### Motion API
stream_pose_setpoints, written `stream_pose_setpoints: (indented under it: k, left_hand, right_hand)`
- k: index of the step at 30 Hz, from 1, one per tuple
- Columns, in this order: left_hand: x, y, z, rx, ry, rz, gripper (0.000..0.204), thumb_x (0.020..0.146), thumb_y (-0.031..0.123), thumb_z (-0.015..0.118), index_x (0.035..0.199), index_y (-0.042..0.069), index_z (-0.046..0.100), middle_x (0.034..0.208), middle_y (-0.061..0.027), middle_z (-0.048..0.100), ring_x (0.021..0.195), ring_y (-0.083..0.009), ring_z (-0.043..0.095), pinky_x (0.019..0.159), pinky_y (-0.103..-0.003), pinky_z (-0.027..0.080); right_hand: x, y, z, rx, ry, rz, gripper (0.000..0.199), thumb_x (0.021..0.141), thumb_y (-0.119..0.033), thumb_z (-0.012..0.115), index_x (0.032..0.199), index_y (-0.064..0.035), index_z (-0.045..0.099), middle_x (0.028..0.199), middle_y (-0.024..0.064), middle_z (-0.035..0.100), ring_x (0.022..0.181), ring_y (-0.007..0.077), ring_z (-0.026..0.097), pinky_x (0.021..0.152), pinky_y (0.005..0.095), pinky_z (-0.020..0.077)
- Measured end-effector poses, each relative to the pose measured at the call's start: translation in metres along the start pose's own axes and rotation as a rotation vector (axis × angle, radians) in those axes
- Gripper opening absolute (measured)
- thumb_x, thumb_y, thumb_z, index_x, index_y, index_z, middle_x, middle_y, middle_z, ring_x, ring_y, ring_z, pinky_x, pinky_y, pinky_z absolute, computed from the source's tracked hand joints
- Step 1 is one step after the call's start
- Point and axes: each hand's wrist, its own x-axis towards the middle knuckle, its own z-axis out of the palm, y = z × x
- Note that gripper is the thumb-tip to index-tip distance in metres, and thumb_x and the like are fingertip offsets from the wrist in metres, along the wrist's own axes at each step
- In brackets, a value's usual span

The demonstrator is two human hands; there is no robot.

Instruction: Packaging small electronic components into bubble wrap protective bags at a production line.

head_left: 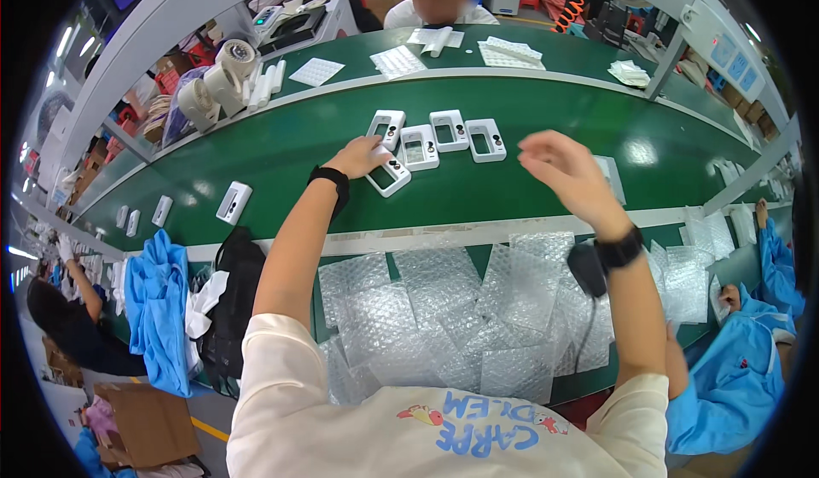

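My left hand [362,156] grips the upper end of a tilted white plastic housing [394,186] with a rectangular window and small dark round parts. Its fingertips also lie close to the housing [387,118] just beyond, and partly cover that spot. More housings of the same kind stand beside these in a loose cluster, among them one in the middle [419,156], one behind it [449,142] and one at the right end [485,154]. To the right of the cluster, my right hand [559,167] hovers with fingers stretched out, holding nothing.
Overlapping bubble-wrap bags [444,299] cover the near ledge. A green conveyor belt [299,175] carries more white pieces, one at left [234,202]. A flat pale piece [611,179] lies behind my right hand. Blue cloth [158,307] hangs left; a co-worker [439,0] sits opposite.
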Motion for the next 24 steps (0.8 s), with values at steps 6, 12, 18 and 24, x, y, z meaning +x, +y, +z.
stream_pose_setpoints:
  k: [6, 12, 18, 24]
  left_hand:
    - [0.036, -0.006, 0.014, 0.056, 0.113, -0.102, 0.021, 0.076, 0.02, 0.055, 0.093, 0.009, 0.062, 0.094, -0.0154, 0.06, 0.092, -0.0328, 0.054, 0.08, -0.041, 0.044]
    - [0.011, -0.032, 0.005, 0.208, 0.158, -0.102, 0.012, 0.074, 0.014, 0.056, 0.08, 0.008, 0.064, 0.083, -0.0123, 0.062, 0.086, -0.0312, 0.056, 0.074, -0.04, 0.045]
    - [-0.063, -0.032, -0.021, 0.316, 0.233, 0.05, 0.008, 0.073, 0.013, 0.059, 0.074, 0.006, 0.063, 0.075, -0.0092, 0.061, 0.08, -0.0282, 0.055, 0.071, -0.039, 0.045]
    - [-0.094, 0.017, -0.013, 0.192, 0.014, 0.153, 0.031, 0.073, 0.023, 0.063, 0.098, 0.006, 0.058, 0.097, -0.0135, 0.057, 0.088, -0.0308, 0.051, 0.076, -0.039, 0.043]
  right_hand:
    - [0.061, 0.134, 0.019, -0.681, -0.08, -0.061, 0.046, 0.073, -0.019, 0.06, 0.114, -0.0036, 0.046, 0.111, 0.0168, 0.05, 0.102, 0.0285, 0.05, 0.087, 0.0337, 0.0406]
    - [0.085, 0.141, 0.065, -0.877, -0.122, 0.405, 0.065, 0.071, -0.02, 0.059, 0.13, -0.0194, 0.031, 0.123, 0.0146, 0.039, 0.115, 0.0323, 0.038, 0.094, 0.0561, 0.0287]
    - [0.081, 0.139, 0.063, -0.97, -0.06, 0.351, 0.058, 0.071, -0.025, 0.055, 0.126, -0.0224, 0.038, 0.117, 0.0152, 0.042, 0.11, 0.0326, 0.042, 0.093, 0.0606, 0.0236]
    - [0.082, 0.151, 0.061, -1.055, -0.044, 0.309, 0.048, 0.072, -0.029, 0.055, 0.119, -0.0207, 0.045, 0.113, 0.0155, 0.047, 0.11, 0.0312, 0.042, 0.094, 0.0611, 0.0199]
